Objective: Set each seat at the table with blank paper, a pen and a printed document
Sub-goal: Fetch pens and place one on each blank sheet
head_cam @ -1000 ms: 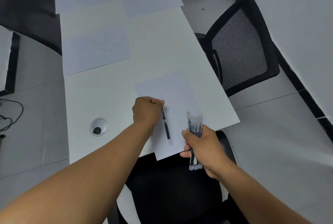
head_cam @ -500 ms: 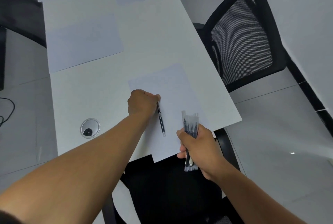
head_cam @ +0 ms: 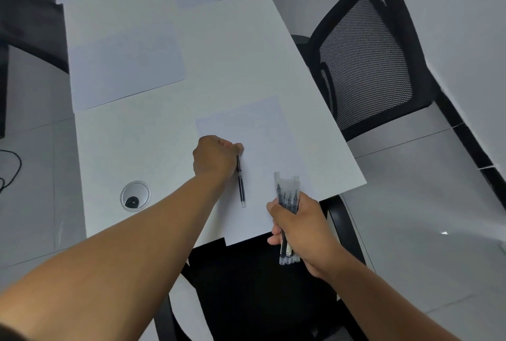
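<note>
The pen lies on the nearest sheet of paper at the table's near end, its long axis running toward and away from the person. The left hand is curled around its far end. The right hand grips a bundle of pens (caps pointing away), just off the table edge.

I count four paper sheets on my table and two chairs. One pen lies singly; my bundle of pens is uncountable.
</note>
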The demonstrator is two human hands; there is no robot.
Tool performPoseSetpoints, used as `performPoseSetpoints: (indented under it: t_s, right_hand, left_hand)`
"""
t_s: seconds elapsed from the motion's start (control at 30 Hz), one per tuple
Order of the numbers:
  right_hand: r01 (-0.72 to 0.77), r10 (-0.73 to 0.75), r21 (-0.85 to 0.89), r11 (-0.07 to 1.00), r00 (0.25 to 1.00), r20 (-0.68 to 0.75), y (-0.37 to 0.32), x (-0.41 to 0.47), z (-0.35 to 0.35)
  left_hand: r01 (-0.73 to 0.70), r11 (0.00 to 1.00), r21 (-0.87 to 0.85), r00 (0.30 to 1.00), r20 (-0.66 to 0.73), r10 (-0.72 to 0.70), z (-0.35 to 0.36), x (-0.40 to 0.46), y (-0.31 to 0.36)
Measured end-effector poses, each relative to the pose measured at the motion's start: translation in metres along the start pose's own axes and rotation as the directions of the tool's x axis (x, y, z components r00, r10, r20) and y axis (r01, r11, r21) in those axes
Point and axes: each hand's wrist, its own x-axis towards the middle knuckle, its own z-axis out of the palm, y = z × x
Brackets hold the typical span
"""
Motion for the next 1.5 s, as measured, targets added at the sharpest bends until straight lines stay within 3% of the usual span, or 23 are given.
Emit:
performPoseSetpoints:
  t_s: [0.57,0.87,1.27,1.5]
  right_hand:
    - [0.068,-0.068,0.008,0.998,0.998,0.015,-0.015,-0.032,0.001]
    - [0.197,-0.194,-0.029,0.98,0.978,0.081,-0.045,-0.076,0.011]
    - [0.432,-0.407,-0.048,0.901,0.877,0.256,-0.097,-0.156,0.073]
    - [0.556,-0.513,-0.112,0.823,0.814,0.271,-0.118,-0.224,0.14]
  left_hand:
    - [-0.006,1.0,-0.021,0.999,-0.054,0.005,-0.04,-0.041,-0.004]
    - [-0.063,0.996,-0.071,0.991,-0.12,0.054,-0.093,-0.1,0.004]
    - [-0.202,0.962,-0.186,0.946,-0.291,0.142,-0.203,-0.227,0.0]
    - [-0.312,0.911,-0.27,0.904,-0.38,0.197,-0.289,-0.28,-0.014]
